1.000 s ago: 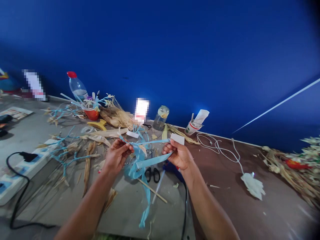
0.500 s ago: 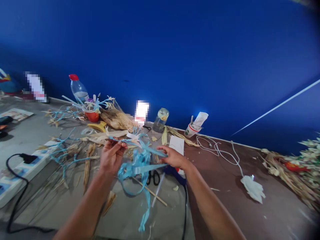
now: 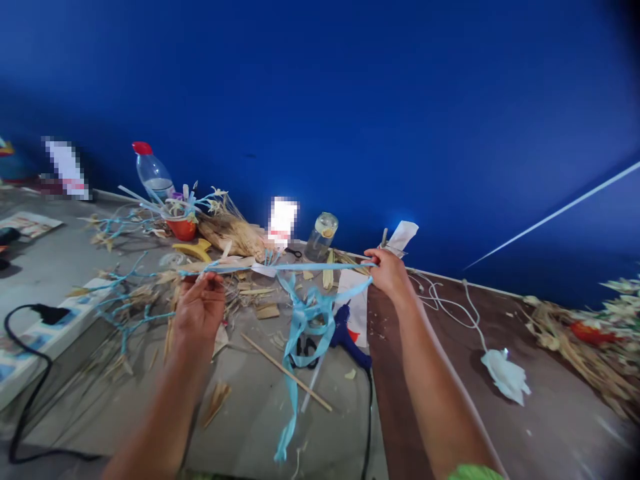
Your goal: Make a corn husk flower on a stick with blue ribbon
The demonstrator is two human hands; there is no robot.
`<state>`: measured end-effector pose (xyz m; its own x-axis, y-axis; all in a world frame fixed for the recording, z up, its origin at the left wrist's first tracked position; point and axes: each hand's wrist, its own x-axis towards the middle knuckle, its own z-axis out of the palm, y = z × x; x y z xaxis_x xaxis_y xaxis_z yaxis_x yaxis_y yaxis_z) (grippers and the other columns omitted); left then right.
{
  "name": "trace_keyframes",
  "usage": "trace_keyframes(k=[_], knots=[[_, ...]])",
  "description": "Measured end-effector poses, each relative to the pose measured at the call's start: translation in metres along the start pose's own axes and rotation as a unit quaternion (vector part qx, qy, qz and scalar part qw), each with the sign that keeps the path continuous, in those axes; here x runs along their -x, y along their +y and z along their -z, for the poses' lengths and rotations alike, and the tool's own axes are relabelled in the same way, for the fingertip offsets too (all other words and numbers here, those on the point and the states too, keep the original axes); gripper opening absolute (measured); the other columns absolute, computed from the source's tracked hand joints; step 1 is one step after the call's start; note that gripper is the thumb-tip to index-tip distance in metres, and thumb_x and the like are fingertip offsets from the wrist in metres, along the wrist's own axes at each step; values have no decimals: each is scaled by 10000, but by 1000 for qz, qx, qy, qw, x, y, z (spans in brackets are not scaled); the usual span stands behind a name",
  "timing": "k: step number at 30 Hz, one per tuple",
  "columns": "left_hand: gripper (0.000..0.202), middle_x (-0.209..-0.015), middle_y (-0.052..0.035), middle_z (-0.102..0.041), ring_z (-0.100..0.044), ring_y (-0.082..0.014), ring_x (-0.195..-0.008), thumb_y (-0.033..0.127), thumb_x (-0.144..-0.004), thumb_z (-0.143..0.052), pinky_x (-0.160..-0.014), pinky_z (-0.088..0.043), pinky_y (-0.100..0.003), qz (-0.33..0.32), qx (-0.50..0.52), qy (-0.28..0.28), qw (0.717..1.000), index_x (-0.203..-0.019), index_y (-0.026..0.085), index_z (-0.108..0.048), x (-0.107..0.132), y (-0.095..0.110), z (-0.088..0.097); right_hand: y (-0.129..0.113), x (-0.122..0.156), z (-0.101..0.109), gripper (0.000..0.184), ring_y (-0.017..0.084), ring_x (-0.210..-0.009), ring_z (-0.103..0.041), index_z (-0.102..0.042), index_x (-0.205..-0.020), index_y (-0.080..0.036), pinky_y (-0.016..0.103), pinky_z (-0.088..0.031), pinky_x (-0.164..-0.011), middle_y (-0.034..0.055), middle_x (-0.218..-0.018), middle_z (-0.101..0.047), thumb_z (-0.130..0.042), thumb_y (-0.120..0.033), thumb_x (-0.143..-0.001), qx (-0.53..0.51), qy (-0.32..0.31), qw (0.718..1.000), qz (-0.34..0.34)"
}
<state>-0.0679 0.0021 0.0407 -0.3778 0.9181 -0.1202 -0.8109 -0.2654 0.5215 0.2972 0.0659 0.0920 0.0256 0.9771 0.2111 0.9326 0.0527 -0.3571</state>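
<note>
A light blue ribbon [image 3: 320,267] stretches nearly level between my two hands. My left hand [image 3: 201,307] is closed in a pinch at its left end, around a thin stem wrapped in the same blue; the fingertips partly cover the stem. My right hand [image 3: 389,272] grips the ribbon at the other end, thumb and fingers together. From the right hand the slack runs down into a loose tangle of loops, and a tail hangs toward the front of the table. Behind the tangle lie black-handled scissors [image 3: 306,352], partly covered, and a blue glue gun [image 3: 346,333].
Blue-wrapped branches [image 3: 127,327] with dry husk flowers lie left, near a white power strip [image 3: 55,347]. A red pot [image 3: 183,229], bottle [image 3: 154,175], glass jar [image 3: 323,237] and dried husks [image 3: 227,230] line the wall. A wooden stick [image 3: 285,371] lies in front.
My right hand has moved right and up, pulling the ribbon from a slack bunch into a taut span. My left hand has shifted left, and the loops have moved right over the scissors.
</note>
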Motion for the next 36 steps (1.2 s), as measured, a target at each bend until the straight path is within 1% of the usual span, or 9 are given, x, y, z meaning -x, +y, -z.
trace_keyframes(k=[2,4,8,13,18,24,26,31,36], knots=[[235,-662,35,-632,-594,-70,-613,-23,-638,-632,-398,-395,-67,39,-6,-13,999,-722,188,-571,6,-8,-6,-3,0,0,629,266,-990,-547,-564,-1188,-170,370,-403,-857,125,-1076,-591,-746,-273,-595,-11,-81,996,37],[253,-643,42,-610,-594,-75,-601,-28,-609,-649,-539,-509,-148,29,-28,-11,999,-714,185,-560,14,-19,-12,-17,8,-6,845,305,-1148,-460,-529,-1236,-206,403,-348,-956,128,-1239,-513,-827,-300,-450,-71,-167,978,100],[234,-653,34,-620,-599,-74,-585,41,-603,-710,-581,-527,-178,89,-80,-56,991,-744,169,-574,31,-40,-22,-70,42,-33,403,220,-1154,-471,-583,-1147,-220,378,-323,-1002,95,-1219,-528,-608,-320,-758,-298,-84,940,141],[233,-637,48,-616,-592,-64,-557,87,-597,-738,-583,-536,-188,125,-112,-58,984,-738,170,-571,44,-48,-25,-122,74,-63,196,192,-1124,-500,-654,-971,-241,342,-342,-992,60,-1140,-583,-569,-265,-796,-435,-133,868,198],[235,-614,41,-614,-588,-70,-534,97,-595,-740,-542,-523,-182,141,-120,-85,979,-739,168,-568,50,-49,-28,-131,74,-75,152,198,-1030,-543,-679,-855,-249,339,-378,-933,33,-1047,-630,-667,-317,-719,-583,-118,798,93],[232,-599,31,-622,-594,-85,-528,132,-596,-752,-538,-515,-203,141,-145,-100,974,-731,158,-566,55,-54,-28,-143,75,-92,162,130,-627,-512,-629,-662,-200,276,-431,-641,-13,-650,-576,-708,-341,-642,-711,-102,695,-37],[228,-593,29,-621,-596,-93,-531,143,-598,-753,-548,-516,-220,141,-160,-116,970,-729,157,-567,55,-56,-26,-147,75,-93,188,119,-574,-478,-618,-641,-194,272,-418,-594,-19,-599,-540,-690,-366,-655,-698,-102,707,-46],[215,-590,23,-621,-600,-108,-537,168,-604,-753,-555,-515,-241,137,-173,-133,966,-716,156,-569,54,-58,-24,-148,73,-82,148,166,-793,-527,-657,-629,-217,322,-422,-789,17,-726,-575,-648,-334,-720,-571,-6,820,36],[224,-642,18,-637,-591,-92,-530,162,-605,-752,-554,-511,-227,126,-173,-134,968,-747,148,-579,54,-61,-24,-145,79,-75,85,202,-917,-552,-705,-759,-249,342,-434,-816,44,-928,-622,-630,-280,-733,-547,-56,831,88]])
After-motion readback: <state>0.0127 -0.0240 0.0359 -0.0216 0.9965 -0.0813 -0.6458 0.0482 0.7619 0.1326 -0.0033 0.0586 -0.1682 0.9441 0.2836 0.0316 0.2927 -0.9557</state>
